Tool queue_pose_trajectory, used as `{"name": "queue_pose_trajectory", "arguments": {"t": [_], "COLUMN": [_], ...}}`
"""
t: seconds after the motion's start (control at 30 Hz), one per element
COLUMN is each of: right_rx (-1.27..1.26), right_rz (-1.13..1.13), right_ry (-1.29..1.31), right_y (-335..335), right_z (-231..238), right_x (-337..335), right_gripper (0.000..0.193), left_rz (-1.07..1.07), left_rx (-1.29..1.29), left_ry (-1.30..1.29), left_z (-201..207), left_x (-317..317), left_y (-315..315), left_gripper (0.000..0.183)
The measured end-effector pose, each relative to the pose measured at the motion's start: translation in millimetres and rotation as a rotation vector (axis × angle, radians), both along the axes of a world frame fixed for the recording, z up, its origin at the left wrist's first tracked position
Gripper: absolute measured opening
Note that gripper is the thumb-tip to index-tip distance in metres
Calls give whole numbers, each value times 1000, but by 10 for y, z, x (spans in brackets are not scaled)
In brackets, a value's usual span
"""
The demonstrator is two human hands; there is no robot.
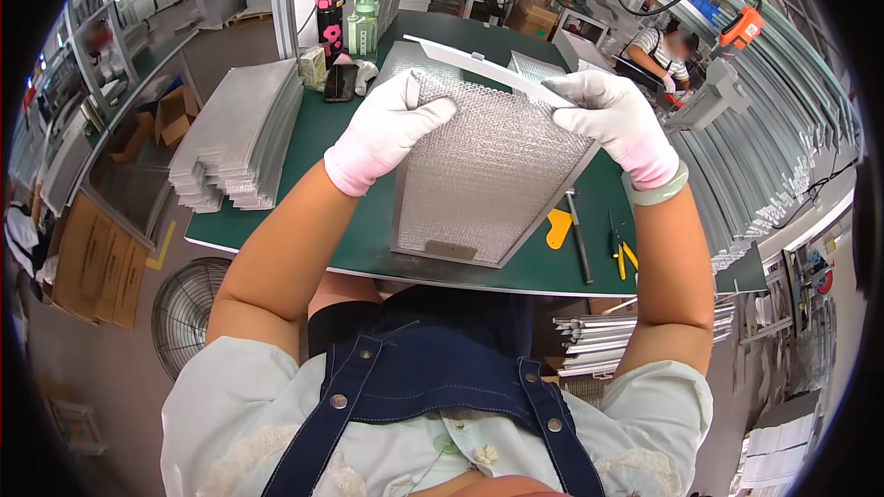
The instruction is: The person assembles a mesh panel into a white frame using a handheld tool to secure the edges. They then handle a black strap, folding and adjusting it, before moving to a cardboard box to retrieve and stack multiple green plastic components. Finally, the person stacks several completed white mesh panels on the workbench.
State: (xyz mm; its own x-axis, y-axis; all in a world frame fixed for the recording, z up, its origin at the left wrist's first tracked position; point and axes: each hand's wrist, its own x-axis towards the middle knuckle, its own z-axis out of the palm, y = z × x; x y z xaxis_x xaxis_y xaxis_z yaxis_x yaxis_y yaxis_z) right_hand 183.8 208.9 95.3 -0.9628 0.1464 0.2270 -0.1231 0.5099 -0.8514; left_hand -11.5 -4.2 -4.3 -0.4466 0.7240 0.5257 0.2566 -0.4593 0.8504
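Left hand [391, 133] and right hand [617, 120], white-gloved, grip a silvery mesh panel [488, 170] over a green table [366, 232].
From my remote seat I see both clamped on its upper corners, the right also pinching a pale strip [483, 66] (left end free); yellow-handled pliers [621, 263] lie to the right, stacked panels [241, 129] left.

Your left hand [391, 133]'s got the mesh panel [488, 166] up top, right hand [615, 120] pinching that pale strip [483, 67] along its top.

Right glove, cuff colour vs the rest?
Pink cuff on a white right glove; best seen in the head view.
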Motion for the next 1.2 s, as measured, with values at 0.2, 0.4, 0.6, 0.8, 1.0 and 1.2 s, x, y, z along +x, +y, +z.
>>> {"name": "queue_pose_trajectory", "arguments": {"t": [0.2,0.4,0.6,0.8,1.0,1.2], "right_rx": [210,487,128,88,103,71], "right_rz": [-7,-184,-237,-341,-377,-371], "right_ry": [96,167,56,89,63,90], "right_y": [-163,-359,-223,40,179,275], "right_z": [-103,-41,-795,-1347,-1369,-1417], "right_x": [113,470,667,679,691,685], "right_gripper": [42,37,31,29,27,27], "left_rz": [-50,8,-252,-185,363,573], "left_rx": [9,-20,-98,-189,-157,15], "left_ry": [-34,-42,-220,-251,-92,206], "left_z": [96,345,-431,-845,-868,-919], "left_x": [83,586,589,612,706,707], "left_y": [-22,-232,6,302,512,617], "left_gripper": [31,28,32,35,45,48]}}
